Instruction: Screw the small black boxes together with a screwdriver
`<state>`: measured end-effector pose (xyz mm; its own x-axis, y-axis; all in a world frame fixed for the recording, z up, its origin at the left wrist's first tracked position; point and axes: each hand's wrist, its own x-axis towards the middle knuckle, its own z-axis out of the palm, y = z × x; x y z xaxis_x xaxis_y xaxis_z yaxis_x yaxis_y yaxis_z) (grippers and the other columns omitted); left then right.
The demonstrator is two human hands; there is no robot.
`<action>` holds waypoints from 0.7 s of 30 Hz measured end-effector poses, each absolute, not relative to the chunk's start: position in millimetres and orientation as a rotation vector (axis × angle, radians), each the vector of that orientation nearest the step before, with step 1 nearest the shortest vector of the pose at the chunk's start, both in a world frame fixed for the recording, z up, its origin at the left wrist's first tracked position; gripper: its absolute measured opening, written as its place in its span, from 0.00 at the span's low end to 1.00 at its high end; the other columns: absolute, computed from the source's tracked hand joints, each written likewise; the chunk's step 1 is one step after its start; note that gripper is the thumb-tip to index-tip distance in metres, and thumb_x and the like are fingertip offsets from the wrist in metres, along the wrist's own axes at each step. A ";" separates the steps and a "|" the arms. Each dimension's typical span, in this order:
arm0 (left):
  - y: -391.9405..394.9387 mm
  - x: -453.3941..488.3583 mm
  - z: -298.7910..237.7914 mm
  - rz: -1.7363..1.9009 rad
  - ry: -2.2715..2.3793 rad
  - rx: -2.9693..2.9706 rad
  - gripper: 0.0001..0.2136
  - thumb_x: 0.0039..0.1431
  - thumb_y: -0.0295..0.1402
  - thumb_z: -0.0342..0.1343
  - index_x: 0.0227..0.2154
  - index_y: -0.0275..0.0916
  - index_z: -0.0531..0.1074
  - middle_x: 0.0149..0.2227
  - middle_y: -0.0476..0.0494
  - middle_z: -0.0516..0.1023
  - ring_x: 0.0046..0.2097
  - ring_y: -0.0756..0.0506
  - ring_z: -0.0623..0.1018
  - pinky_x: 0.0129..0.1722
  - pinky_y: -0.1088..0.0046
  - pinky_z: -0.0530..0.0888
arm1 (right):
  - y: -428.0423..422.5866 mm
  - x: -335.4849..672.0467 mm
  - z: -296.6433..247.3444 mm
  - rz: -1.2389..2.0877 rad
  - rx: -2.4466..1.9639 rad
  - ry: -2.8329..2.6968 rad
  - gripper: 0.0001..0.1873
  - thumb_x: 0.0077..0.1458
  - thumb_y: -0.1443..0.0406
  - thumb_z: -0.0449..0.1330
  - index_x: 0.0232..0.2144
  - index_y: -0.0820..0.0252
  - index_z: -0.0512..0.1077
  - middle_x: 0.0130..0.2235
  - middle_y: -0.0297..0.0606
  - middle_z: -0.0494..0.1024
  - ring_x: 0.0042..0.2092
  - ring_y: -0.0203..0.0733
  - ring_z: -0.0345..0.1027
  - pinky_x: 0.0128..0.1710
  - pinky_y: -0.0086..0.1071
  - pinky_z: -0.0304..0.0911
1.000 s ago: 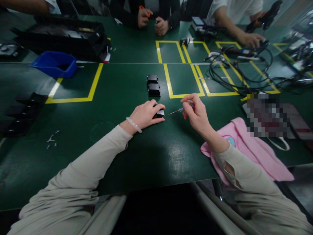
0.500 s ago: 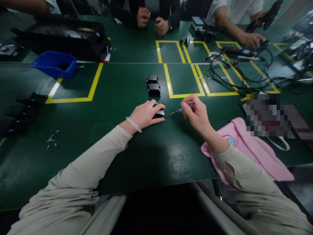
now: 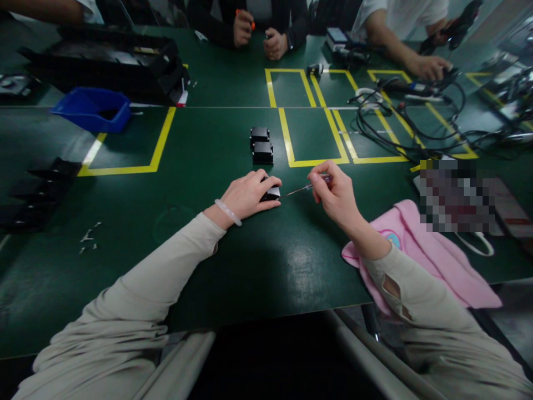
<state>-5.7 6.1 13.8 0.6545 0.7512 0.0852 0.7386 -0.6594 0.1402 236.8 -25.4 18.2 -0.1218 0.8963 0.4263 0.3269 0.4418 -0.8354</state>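
Note:
My left hand (image 3: pixel 249 195) is closed around a small black block-shaped part (image 3: pixel 272 193) on the green table, covering most of it. My right hand (image 3: pixel 333 189) grips a screwdriver (image 3: pixel 298 190) by its handle. The thin shaft points left, its tip at the right side of the black part; whether it sits in a screw is too small to tell. Just beyond my left hand stand two similar black parts (image 3: pixel 262 151), one behind the other, with small shiny bits at their sides.
Small white pieces (image 3: pixel 87 236) lie on the left, near black parts (image 3: pixel 37 191) and a blue bin (image 3: pixel 94 108). Black trays (image 3: pixel 104 64) stand behind. A pink cloth (image 3: pixel 420 250) lies by my right forearm, cables (image 3: pixel 416 125) beyond. Across the table, people's hands (image 3: pixel 275 44) are visible.

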 end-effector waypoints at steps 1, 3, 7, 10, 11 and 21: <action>6.1 -5.6 13.9 0.205 1.253 2.769 0.22 0.68 0.48 0.56 0.59 0.45 0.68 0.52 0.40 0.73 0.50 0.39 0.75 0.41 0.67 0.71 | -25.4 236.9 17.8 0.704 -1.069 -1.670 0.12 0.69 0.53 0.57 0.37 0.53 0.67 0.22 0.25 0.65 0.20 0.32 0.59 0.22 0.31 0.52; 6.0 -5.3 14.2 0.200 1.255 2.761 0.21 0.68 0.48 0.56 0.59 0.45 0.68 0.52 0.40 0.73 0.51 0.39 0.75 0.42 0.67 0.71 | -25.3 237.0 16.5 0.714 -1.057 -1.669 0.11 0.69 0.53 0.56 0.40 0.53 0.67 0.24 0.25 0.66 0.21 0.33 0.61 0.23 0.31 0.54; 5.5 -4.9 15.2 0.199 1.251 2.757 0.22 0.68 0.48 0.56 0.59 0.45 0.68 0.52 0.39 0.73 0.51 0.39 0.75 0.42 0.67 0.71 | -25.2 237.0 16.2 0.718 -1.042 -1.670 0.10 0.68 0.55 0.58 0.39 0.53 0.67 0.25 0.26 0.67 0.21 0.32 0.61 0.23 0.31 0.55; 5.3 -5.0 16.2 0.193 1.251 2.761 0.22 0.68 0.48 0.56 0.59 0.44 0.68 0.52 0.39 0.73 0.51 0.39 0.75 0.41 0.67 0.71 | -25.2 236.9 17.5 0.711 -1.046 -1.683 0.12 0.68 0.56 0.59 0.34 0.54 0.67 0.23 0.25 0.65 0.20 0.31 0.59 0.22 0.30 0.52; 5.4 -5.0 16.5 0.192 1.251 2.761 0.22 0.68 0.48 0.56 0.59 0.44 0.68 0.52 0.39 0.73 0.51 0.39 0.75 0.41 0.67 0.71 | -25.2 236.9 17.7 0.713 -1.047 -1.683 0.12 0.68 0.56 0.59 0.34 0.54 0.66 0.23 0.25 0.65 0.20 0.31 0.59 0.21 0.30 0.52; 4.9 -3.8 16.8 0.161 1.268 2.765 0.22 0.68 0.47 0.56 0.59 0.44 0.68 0.52 0.38 0.72 0.51 0.39 0.75 0.41 0.67 0.71 | -24.3 236.9 15.7 0.737 -1.034 -1.663 0.13 0.67 0.54 0.59 0.35 0.54 0.67 0.24 0.26 0.66 0.21 0.31 0.60 0.22 0.29 0.53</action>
<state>-3.8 4.9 16.8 0.6486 0.7591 0.0559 0.7490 -0.6495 0.1307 236.9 -24.3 15.7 -0.1323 0.8938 0.4286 0.2830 0.4484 -0.8478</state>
